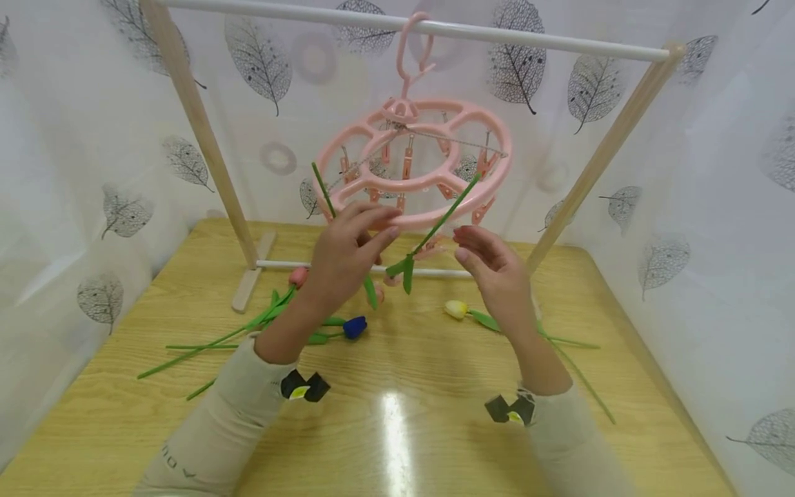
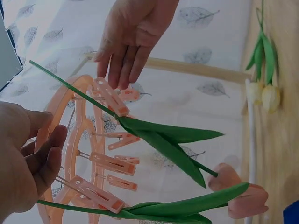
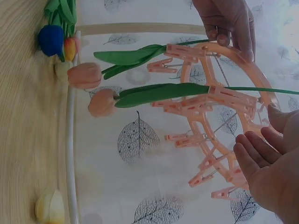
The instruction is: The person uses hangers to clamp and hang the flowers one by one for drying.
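A pink round clip hanger (image 1: pixel 413 183) hangs by its hook, with several small clothespins around it. Two pink tulips are clipped to it head down: one tulip (image 3: pixel 85 76) beside my left hand, the other tulip (image 3: pixel 102 103) nearer my right; their green stems stick up past the rim. My left hand (image 1: pixel 348 255) holds the hanger's rim at the front left, thumb and fingers on either side of it. To the right of the second tulip, my right hand (image 1: pixel 497 276) is held up by the rim, fingers loosely extended, gripping nothing.
A white rod (image 1: pixel 534 43) on wooden posts carries the hanger, and a lower white bar (image 1: pixel 279 264) crosses near the table. Left on the wooden table (image 1: pixel 397 455) lie several tulips, including a blue tulip (image 1: pixel 355 327). Yellow-white tulips (image 1: pixel 456 309) lie at right.
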Tool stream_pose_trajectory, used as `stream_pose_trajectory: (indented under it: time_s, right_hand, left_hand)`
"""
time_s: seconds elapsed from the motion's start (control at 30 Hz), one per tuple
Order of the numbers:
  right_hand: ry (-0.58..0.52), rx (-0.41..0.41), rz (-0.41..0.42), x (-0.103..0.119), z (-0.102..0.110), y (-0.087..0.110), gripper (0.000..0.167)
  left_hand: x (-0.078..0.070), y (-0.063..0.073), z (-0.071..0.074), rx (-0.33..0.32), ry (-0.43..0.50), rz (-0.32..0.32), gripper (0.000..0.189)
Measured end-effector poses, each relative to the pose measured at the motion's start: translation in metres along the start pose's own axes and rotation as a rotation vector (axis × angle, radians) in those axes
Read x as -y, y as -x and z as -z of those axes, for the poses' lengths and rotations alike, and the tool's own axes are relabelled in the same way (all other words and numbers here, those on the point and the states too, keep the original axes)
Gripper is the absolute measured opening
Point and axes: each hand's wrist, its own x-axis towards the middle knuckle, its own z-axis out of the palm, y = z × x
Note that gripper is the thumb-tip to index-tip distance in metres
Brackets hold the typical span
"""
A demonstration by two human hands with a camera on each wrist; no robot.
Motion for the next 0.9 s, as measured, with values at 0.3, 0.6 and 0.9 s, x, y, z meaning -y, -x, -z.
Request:
stream_pose_trajectory:
  time_s: [0.3,0.6,0.9]
  right_hand:
    - [0.221,0.024,-0.125,-0.021,0.052,0.022,0.034]
    - [0.505,0.057,-0.265,-0.038,0.111,0.047,0.04]
    - [0.66,0.185,-0.39,-0.068,0.166,0.075,0.05]
  left_hand:
    - [0.006,-0.001,0.006,0.001,0.029,0.001,0.023]
    - [0.011,-0.001,0.009,0.024,0.056,0.04,0.023]
    - [0.01,-0.002,0.013,0.028,0.054,0.032,0.024]
